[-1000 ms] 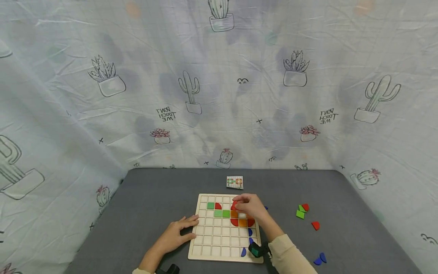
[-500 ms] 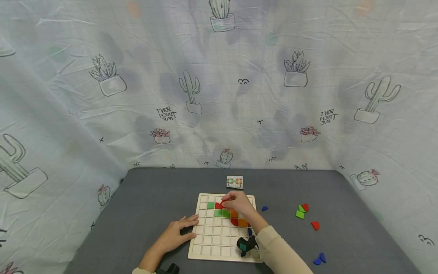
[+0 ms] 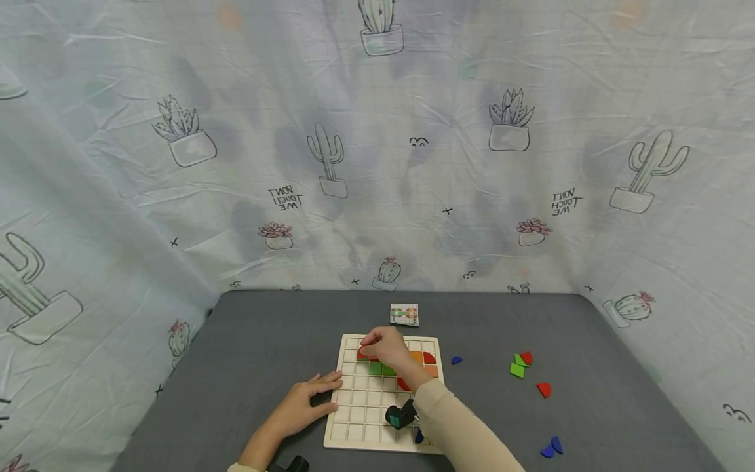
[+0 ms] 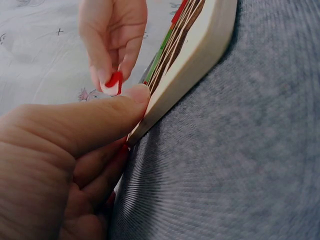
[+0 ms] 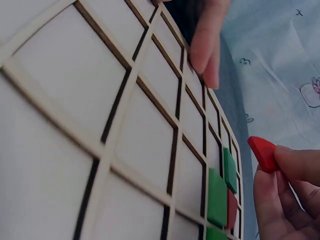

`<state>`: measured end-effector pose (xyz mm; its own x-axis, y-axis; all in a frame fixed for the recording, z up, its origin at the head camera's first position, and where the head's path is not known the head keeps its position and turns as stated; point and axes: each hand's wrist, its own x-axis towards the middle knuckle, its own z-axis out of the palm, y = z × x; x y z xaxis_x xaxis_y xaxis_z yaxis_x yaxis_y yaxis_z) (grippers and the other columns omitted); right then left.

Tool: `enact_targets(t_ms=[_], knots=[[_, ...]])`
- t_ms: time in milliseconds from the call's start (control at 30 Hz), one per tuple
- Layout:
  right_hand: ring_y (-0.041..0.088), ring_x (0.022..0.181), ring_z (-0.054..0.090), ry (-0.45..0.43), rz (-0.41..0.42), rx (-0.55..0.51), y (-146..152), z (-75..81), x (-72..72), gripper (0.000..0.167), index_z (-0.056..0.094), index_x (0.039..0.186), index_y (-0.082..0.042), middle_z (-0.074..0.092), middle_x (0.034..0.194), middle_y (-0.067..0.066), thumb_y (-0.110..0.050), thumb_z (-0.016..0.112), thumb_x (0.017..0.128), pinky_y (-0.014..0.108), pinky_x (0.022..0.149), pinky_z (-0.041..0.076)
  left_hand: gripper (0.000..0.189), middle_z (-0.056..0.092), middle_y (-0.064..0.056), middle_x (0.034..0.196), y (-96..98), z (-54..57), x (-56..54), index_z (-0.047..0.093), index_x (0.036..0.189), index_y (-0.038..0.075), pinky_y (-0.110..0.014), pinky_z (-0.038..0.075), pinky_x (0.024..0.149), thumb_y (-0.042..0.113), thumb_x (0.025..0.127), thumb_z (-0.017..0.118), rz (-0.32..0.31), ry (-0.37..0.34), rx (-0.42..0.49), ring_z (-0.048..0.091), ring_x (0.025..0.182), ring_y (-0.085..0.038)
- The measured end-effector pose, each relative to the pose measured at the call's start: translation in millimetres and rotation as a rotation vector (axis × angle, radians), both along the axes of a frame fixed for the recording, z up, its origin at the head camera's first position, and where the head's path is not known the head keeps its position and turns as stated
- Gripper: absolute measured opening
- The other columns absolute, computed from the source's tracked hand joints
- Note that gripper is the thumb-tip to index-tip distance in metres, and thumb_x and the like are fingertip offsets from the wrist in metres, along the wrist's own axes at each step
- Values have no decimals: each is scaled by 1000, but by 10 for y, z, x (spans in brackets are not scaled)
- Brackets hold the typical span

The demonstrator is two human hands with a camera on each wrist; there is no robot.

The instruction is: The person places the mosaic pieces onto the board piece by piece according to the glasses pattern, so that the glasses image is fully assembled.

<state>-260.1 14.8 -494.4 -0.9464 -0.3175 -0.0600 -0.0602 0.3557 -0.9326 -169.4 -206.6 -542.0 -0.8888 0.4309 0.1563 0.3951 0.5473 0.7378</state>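
Observation:
My right hand (image 3: 387, 347) pinches a red quarter-circle tile (image 5: 263, 154) between thumb and fingertips. It holds the tile over the top-left part of a wooden grid board (image 3: 354, 444). In the right wrist view, green tiles (image 5: 217, 197) and another red tile (image 5: 231, 209) sit in cells below and left of the held one. My left hand (image 3: 301, 403) rests at the board's left edge, fingers extended; in the left wrist view its thumb (image 4: 112, 116) lies on the rim. My right hand and forearm hide part of the laid tiles in the head view.
A small printed pattern card (image 3: 404, 315) lies behind the board. Right of the board are loose green tiles (image 3: 517, 370), a red tile (image 3: 544, 389) and blue pieces (image 3: 548, 451). One blue half-round (image 3: 457, 360) lies nearer the board. Patterned cloth (image 3: 377, 164) hangs behind the grey table (image 3: 265, 341).
My right hand has moved left across the board, from the right-hand tiles to the top-left cells, with the red tile in its fingertips. My left hand has stayed in place.

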Motion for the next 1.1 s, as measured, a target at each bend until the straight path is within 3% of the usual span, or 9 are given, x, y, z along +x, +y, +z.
enact_targets(t_ms=[467, 800, 1100], knots=[[10, 64, 56, 183, 60, 163, -226, -120, -67, 4, 70, 85, -4, 65, 75, 2, -1, 71, 82, 22, 54, 50, 48, 53, -9, 138, 18, 10, 10, 62, 127, 9, -59, 28, 109, 37, 88, 65, -12, 10, 16, 49, 128, -32], [8, 63, 57, 197, 75, 238, -322, -137, -86, 6, 69, 81, -7, 65, 73, -2, -2, 72, 82, 20, 52, 49, 48, 54, -9, 138, 12, -10, 8, 62, 127, 8, -57, 30, 109, 37, 89, 64, -6, 46, -2, 49, 128, -29], [11, 69, 57, 301, 73, 341, -342, -149, -75, 6, 70, 79, -7, 63, 77, 0, -2, 73, 79, 20, 56, 49, 47, 53, -9, 138, 17, 23, 12, 62, 127, 8, -59, 29, 109, 35, 89, 65, -7, 41, 6, 50, 127, -31]])
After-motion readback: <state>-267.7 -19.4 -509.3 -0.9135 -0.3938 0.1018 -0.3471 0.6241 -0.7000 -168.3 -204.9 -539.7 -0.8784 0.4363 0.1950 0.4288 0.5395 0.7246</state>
